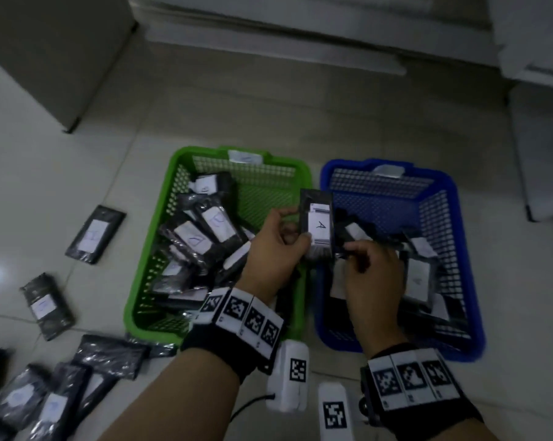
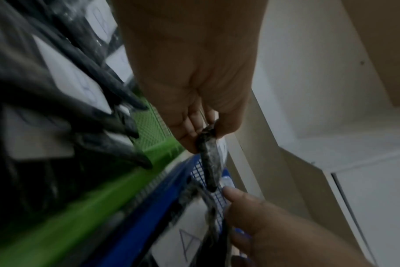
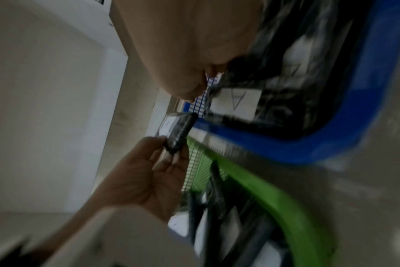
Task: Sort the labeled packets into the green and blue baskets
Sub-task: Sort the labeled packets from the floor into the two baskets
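Our left hand (image 1: 276,246) pinches black packet (image 1: 318,225) marked "A", thumb on label, fingers behind; packet held upright above gap between green basket (image 1: 147,272) and blue basket (image 1: 459,275). Our right hand (image 1: 372,275) over blue basket, fingers curled at packet's lower right corner; whether it grips, we cannot tell. Both baskets hold labeled packets. More loose packets (image 1: 95,234) lie on floor (image 1: 364,128) left of green basket.
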`<state>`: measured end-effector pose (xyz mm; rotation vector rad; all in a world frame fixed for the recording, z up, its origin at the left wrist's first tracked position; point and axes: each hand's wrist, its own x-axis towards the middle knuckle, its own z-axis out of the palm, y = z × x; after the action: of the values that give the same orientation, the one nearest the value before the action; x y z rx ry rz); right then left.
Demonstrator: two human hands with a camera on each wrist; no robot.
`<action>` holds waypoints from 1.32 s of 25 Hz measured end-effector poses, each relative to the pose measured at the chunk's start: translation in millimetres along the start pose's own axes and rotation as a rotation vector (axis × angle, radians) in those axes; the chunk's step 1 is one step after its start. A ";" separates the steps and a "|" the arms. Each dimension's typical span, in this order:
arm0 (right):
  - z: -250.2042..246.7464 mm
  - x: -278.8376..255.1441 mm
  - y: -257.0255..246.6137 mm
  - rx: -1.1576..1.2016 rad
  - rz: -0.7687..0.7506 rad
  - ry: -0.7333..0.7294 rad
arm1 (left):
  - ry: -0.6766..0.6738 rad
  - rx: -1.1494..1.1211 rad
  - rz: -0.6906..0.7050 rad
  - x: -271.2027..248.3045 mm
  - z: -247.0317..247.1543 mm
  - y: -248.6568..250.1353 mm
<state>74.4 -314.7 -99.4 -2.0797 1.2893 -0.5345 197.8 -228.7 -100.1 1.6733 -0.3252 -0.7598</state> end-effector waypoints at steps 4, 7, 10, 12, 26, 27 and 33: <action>-21.1 2.0 38.6 -0.234 -0.119 -0.068 | -0.054 0.275 0.115 20.6 49.4 -3.8; -21.7 -1.8 45.8 -0.223 -0.177 -0.124 | -0.013 0.494 0.228 29.3 60.4 -8.8; -18.9 -7.2 46.9 -0.222 -0.179 -0.122 | -0.079 0.725 0.389 32.3 55.3 -22.9; -15.4 -10.6 46.7 -0.227 -0.170 -0.107 | -0.179 0.767 0.339 28.3 43.9 -21.2; 92.0 -168.3 -85.5 -0.037 -0.635 -0.418 | 0.487 0.564 0.060 -157.2 -226.3 -102.1; 103.7 -184.9 -92.9 -0.034 -0.683 -0.452 | 0.524 0.646 0.026 -170.1 -243.6 -117.1; 162.3 -231.9 -95.7 -0.287 -0.711 -0.841 | 0.487 0.758 -0.391 -206.7 -278.2 -163.3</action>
<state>135.6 -27.3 -153.5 -2.5488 0.1313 0.2788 190.3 147.7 -170.7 2.6207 0.0870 -0.4965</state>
